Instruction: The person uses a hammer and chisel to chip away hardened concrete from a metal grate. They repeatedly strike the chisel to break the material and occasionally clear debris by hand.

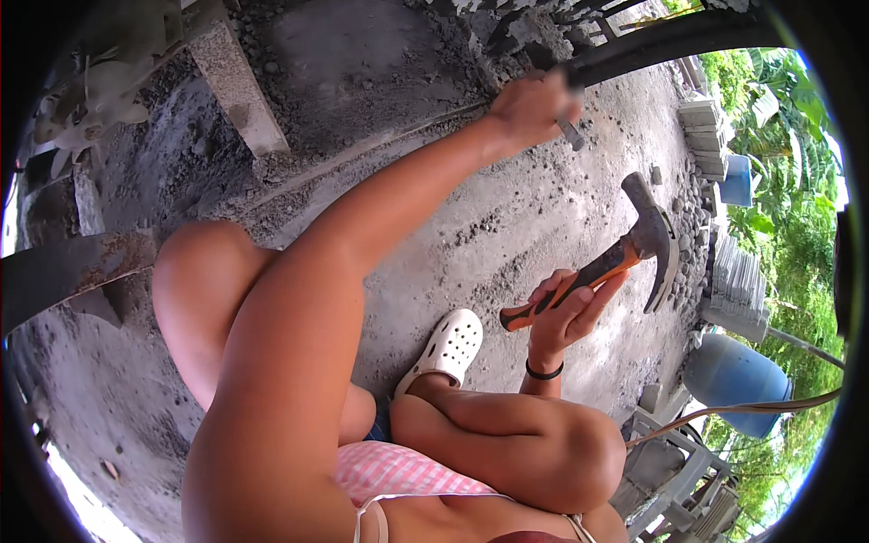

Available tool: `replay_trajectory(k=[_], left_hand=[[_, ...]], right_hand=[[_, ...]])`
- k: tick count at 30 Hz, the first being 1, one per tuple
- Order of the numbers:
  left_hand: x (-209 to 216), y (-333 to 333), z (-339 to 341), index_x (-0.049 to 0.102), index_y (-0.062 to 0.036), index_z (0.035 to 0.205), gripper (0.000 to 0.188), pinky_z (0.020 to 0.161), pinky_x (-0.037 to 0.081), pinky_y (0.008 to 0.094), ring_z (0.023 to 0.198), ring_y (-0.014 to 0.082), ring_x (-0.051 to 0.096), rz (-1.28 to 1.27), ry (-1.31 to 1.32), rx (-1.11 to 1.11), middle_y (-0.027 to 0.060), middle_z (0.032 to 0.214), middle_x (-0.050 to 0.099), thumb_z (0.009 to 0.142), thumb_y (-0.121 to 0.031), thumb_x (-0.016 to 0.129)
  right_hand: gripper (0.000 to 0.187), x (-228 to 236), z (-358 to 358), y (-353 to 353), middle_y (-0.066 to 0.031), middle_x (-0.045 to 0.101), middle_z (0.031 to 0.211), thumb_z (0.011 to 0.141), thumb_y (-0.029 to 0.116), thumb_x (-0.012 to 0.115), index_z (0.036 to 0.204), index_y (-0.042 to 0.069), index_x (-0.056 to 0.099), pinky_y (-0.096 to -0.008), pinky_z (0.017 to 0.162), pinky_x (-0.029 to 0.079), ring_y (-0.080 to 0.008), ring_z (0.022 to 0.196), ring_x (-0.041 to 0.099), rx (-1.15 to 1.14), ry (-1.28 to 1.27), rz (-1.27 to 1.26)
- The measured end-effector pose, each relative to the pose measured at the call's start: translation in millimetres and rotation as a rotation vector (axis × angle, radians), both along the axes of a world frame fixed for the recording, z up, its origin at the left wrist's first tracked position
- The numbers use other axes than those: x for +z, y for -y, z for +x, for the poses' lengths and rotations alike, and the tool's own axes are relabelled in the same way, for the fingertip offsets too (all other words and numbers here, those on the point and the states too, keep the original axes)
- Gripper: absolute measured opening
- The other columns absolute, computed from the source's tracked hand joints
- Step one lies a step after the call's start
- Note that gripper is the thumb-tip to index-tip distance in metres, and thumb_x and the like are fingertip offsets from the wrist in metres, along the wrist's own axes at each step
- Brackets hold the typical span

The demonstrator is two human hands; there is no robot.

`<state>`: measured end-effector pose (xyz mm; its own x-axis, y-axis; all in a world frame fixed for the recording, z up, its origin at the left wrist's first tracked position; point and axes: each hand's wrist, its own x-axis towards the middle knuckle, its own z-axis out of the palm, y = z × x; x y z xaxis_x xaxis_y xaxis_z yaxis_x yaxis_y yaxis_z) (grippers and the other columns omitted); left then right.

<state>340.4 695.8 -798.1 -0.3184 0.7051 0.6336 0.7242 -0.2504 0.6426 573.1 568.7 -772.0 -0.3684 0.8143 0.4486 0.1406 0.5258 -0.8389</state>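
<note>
My left hand [529, 110] reaches far out, fingers closed round a short grey metal rod [571, 135]. One end of the rod sticks out below the fist toward the hammer; its other end is hidden or blurred near a dark curved metal bar. In my right hand [570, 317] lies the orange and black handle of a claw hammer [644, 237]. Its head is raised over the ground, its striking face turned toward the rod and apart from it. A dark band circles my right wrist.
Rough concrete ground [471, 235] with scattered crumbs spreads beneath me. The dark curved bar [679, 47] crosses the far right, by broken concrete. A concrete-crusted beam [237, 90] stands far left. Stacked blocks [706, 136], a blue barrel [738, 380] and plants line the right side.
</note>
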Motion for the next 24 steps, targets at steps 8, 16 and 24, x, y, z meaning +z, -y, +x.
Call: replay_trajectory(k=[8, 16, 24], left_hand=[[39.8, 4.1, 21.0, 0.065, -0.003, 0.069, 0.041, 0.065, 0.05, 0.0409, 0.073, 0.0279, 0.06, 0.075, 0.021, 0.009, 0.0093, 0.076, 0.055, 0.09, -0.036, 0.052], [-13.6, 0.3, -9.7, 0.06, -0.0021, 0.061, 0.047, 0.062, 0.047, 0.042, 0.068, 0.0284, 0.057, -0.03, 0.028, -0.09, 0.0103, 0.072, 0.051, 0.089, -0.04, 0.051], [20.9, 4.1, 11.0, 0.06, -0.0022, 0.06, 0.046, 0.067, 0.049, 0.0429, 0.072, 0.032, 0.059, -0.047, -0.051, -0.082, 0.0132, 0.07, 0.056, 0.084, -0.042, 0.055]], right_hand=[[0.057, 9.4, -4.4, 6.3, -0.0066, 0.045, 0.061, 0.103, 0.029, 0.026, 0.15, 0.016, -0.003, -0.0249, 0.041, 0.04, -0.0118, 0.045, 0.044, 0.007, 0.008, 0.013], [0.054, 1.2, -2.3, 11.5, -0.0066, 0.048, 0.065, 0.102, 0.023, 0.029, 0.15, 0.015, 0.004, -0.0245, 0.044, 0.041, -0.0117, 0.049, 0.045, 0.082, 0.008, -0.057], [0.053, 2.6, 2.1, 13.3, -0.0036, 0.045, 0.062, 0.102, 0.017, 0.029, 0.15, 0.015, 0.007, -0.0248, 0.045, 0.04, -0.0124, 0.051, 0.045, 0.14, -0.084, -0.026]])
